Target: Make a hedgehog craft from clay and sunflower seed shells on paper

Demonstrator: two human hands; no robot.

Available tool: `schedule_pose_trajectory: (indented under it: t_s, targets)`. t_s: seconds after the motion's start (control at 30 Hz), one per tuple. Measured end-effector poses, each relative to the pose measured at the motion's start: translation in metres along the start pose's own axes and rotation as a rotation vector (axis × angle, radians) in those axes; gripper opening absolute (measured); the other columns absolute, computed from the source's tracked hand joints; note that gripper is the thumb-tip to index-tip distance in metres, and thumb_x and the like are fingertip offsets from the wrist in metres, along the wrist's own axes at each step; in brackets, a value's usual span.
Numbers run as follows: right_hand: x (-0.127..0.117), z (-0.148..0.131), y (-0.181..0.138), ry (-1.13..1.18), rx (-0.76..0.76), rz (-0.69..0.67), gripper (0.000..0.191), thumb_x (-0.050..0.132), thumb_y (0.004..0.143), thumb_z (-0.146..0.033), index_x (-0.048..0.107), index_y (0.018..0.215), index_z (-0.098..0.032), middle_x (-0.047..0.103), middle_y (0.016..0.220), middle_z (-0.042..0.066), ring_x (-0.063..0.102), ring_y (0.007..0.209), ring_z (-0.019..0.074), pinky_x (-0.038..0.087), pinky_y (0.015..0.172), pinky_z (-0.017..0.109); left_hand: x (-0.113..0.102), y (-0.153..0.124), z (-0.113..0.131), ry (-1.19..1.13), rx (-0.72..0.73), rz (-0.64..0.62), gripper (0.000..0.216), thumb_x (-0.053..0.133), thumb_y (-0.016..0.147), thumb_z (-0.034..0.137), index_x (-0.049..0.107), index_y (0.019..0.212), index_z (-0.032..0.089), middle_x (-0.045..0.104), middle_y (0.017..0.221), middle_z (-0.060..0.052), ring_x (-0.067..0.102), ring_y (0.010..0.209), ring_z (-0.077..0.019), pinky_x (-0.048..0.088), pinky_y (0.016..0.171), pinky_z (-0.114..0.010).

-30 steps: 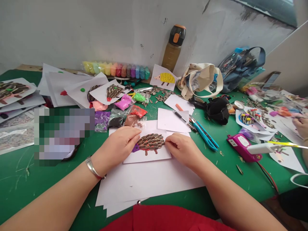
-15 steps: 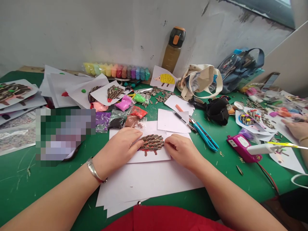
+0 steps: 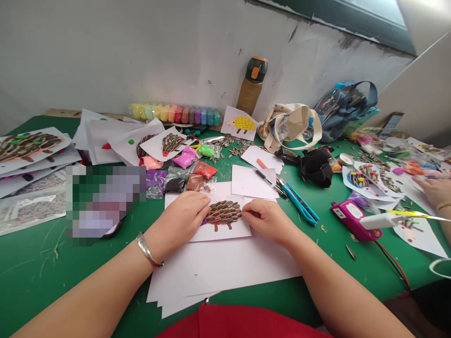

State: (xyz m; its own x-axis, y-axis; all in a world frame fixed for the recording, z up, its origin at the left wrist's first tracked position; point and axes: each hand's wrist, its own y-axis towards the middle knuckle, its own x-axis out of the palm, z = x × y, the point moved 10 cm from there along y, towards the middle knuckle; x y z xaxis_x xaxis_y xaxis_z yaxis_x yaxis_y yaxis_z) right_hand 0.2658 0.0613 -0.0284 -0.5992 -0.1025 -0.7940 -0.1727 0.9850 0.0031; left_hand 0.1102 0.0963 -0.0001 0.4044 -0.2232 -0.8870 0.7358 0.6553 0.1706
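Observation:
A hedgehog picture point(image 3: 224, 212) of overlapping sunflower seeds, with brown legs and a little purple at its left end, lies on white paper. My left hand point(image 3: 185, 213) rests flat across the paper's left part, thumb beside the seeds, fingers stretched out. At the right end of the seeds, my right hand point(image 3: 269, 217) is curled with thumb and fingertips together; what they hold, if anything, is hidden. Larger white sheets point(image 3: 225, 267) lie beneath. Just beyond my hands are bags of brown clay point(image 3: 197, 183), red clay point(image 3: 205, 170) and black clay point(image 3: 175, 180).
To the right lie a blue utility knife point(image 3: 299, 202), a pen point(image 3: 264, 177) and a magenta device point(image 3: 354, 218). Loose seeds point(image 3: 239, 148), a tote bag point(image 3: 291, 124) and a bottle point(image 3: 251, 87) stand behind. Seed pictures point(image 3: 31, 143) are stacked left. Another person's hand point(image 3: 431, 190) is far right.
The view has tilted and shifted slightly, so the table sits a little lower and further right on the left side. Both hands keep nearly the same places by the hedgehog picture.

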Motion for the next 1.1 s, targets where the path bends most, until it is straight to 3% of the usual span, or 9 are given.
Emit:
schedule_pose_trajectory:
  t_s: [0.17,0.37,0.5,0.77,0.97,1.1]
  targets:
    - [-0.016,0.014,0.002,0.123,0.129,0.066,0.017,0.054,0.086,-0.025,0.068,0.077,-0.021,0.065,0.070,-0.002,0.056,0.064,0.0141,0.041,0.059,0.025,-0.004,-0.002,-0.006,-0.016,-0.013,0.037,0.033,0.036,0.098,0.024,0.068,0.102,0.018,0.073,0.105,-0.008,0.064,0.100,-0.0236,0.051,0.094,-0.040]
    - [-0.037,-0.019,0.017,-0.054,0.005,0.041,0.023,0.049,0.090,-0.021,0.069,0.080,-0.022,0.069,0.079,0.001,0.059,0.072,0.0160,0.042,0.064,0.028,-0.014,-0.007,-0.022,-0.038,-0.063,0.148,0.036,0.038,0.097,0.028,0.070,0.110,0.017,0.073,0.112,-0.009,0.066,0.105,-0.0244,0.052,0.096,-0.041]
    - [-0.032,-0.050,0.043,-0.139,-0.111,0.009,0.026,0.047,0.090,-0.015,0.072,0.090,-0.022,0.071,0.091,0.004,0.063,0.084,0.0181,0.045,0.074,0.030,-0.018,-0.006,-0.022,-0.041,-0.072,0.156,0.037,0.039,0.096,0.028,0.072,0.109,0.016,0.074,0.110,-0.010,0.067,0.103,-0.0246,0.054,0.095,-0.041]
    - [-0.003,-0.094,0.091,-0.306,-0.241,0.012,0.028,0.047,0.091,-0.011,0.073,0.092,-0.020,0.067,0.084,0.005,0.057,0.082,0.0180,0.039,0.071,0.027,-0.024,-0.007,-0.018,-0.043,-0.083,0.151,0.030,0.041,0.097,0.022,0.071,0.100,0.019,0.074,0.102,-0.008,0.067,0.093,-0.0226,0.053,0.083,-0.035]
    - [0.012,-0.080,0.117,-0.398,-0.243,-0.014,0.029,0.047,0.091,-0.013,0.073,0.081,-0.020,0.062,0.078,0.005,0.055,0.079,0.0177,0.037,0.069,0.027,-0.020,-0.007,-0.014,-0.081,-0.012,0.181,0.028,0.041,0.097,0.017,0.066,0.084,0.017,0.069,0.086,-0.007,0.061,0.082,-0.0208,0.050,0.078,-0.035]
    - [0.000,-0.061,0.126,-0.396,-0.183,0.060,0.034,0.042,0.093,-0.011,0.075,0.093,-0.021,0.062,0.085,0.007,0.055,0.082,0.0194,0.036,0.068,0.028,-0.020,-0.008,-0.016,-0.109,0.005,0.222,0.024,0.044,0.097,0.017,0.068,0.091,0.016,0.070,0.089,-0.007,0.062,0.085,-0.0203,0.051,0.080,-0.035]
